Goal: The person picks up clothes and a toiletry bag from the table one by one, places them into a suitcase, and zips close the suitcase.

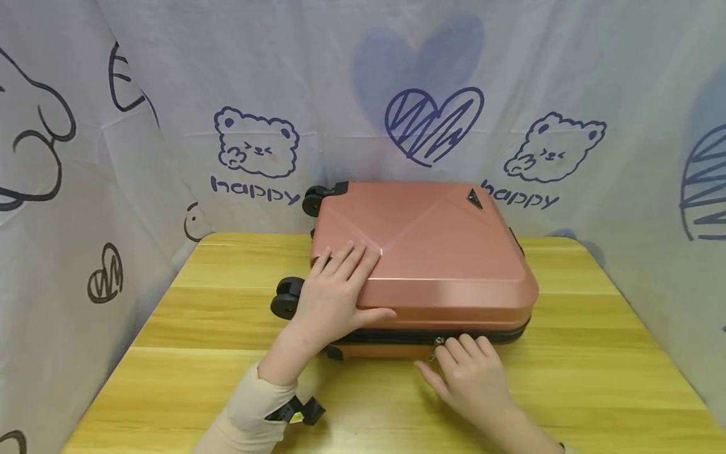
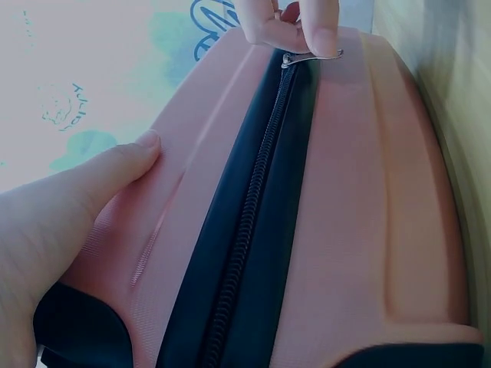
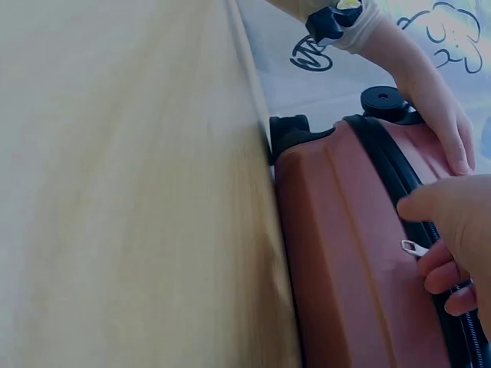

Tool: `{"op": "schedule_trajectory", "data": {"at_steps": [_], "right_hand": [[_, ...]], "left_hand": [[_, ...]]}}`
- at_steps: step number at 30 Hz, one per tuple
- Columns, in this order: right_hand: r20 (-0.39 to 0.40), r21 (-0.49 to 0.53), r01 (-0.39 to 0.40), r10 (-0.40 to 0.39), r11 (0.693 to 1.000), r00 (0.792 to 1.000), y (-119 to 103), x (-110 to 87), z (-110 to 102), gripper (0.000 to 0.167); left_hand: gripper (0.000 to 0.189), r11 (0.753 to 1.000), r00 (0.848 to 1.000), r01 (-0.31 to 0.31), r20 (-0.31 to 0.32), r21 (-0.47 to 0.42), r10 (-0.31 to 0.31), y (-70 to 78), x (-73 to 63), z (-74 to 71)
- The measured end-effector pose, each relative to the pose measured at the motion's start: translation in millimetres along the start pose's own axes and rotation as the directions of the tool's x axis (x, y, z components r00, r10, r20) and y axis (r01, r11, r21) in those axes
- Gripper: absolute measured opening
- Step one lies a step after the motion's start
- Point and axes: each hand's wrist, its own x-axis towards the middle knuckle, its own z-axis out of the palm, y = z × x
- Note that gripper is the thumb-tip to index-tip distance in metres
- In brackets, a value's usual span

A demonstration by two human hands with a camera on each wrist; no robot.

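Observation:
A pink hard-shell suitcase lies flat on the table, its wheels to the left. My left hand rests spread on the wheel end of the lid, thumb along the front edge. At the front side, my right hand has its fingers curled at the zipper pull. In the right wrist view the pull's metal tip sticks out beside those fingers, and the thumb stands apart from it. A black zipper band runs along the suitcase side between the two shell halves.
Black wheels jut out at the suitcase's left end. The wood-grain table extends around it. A white curtain with printed drawings hangs behind and on both sides. A black wrist device sits on the left sleeve.

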Motion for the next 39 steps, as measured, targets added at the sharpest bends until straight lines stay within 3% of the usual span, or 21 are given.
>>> {"op": "schedule_trajectory", "data": {"at_steps": [9,19,27,39], "right_hand": [[-0.015,-0.071,-0.062,0.061,0.996,0.998,-0.7,-2.5,2.0,0.051],[0.018,-0.065,-0.095,0.096,0.993,0.995,1.5,-2.3,-0.4,0.039],[-0.027,-0.045,-0.098,0.097,0.994,0.995,2.6,0.2,0.1,0.025],[-0.023,-0.028,-0.088,0.088,0.996,0.996,1.9,1.8,-0.6,0.025]], "left_hand": [[0.098,1.0,1.0,-0.004,0.002,-0.002,0.004,1.6,0.1,0.3],[0.097,1.0,1.0,0.002,0.006,-0.006,-0.002,1.6,-0.6,0.8],[0.099,1.0,1.0,0.009,0.011,0.001,-0.009,1.1,-1.2,0.6],[0.099,1.0,1.0,0.013,0.015,0.002,-0.013,0.9,-0.7,0.6]]}}
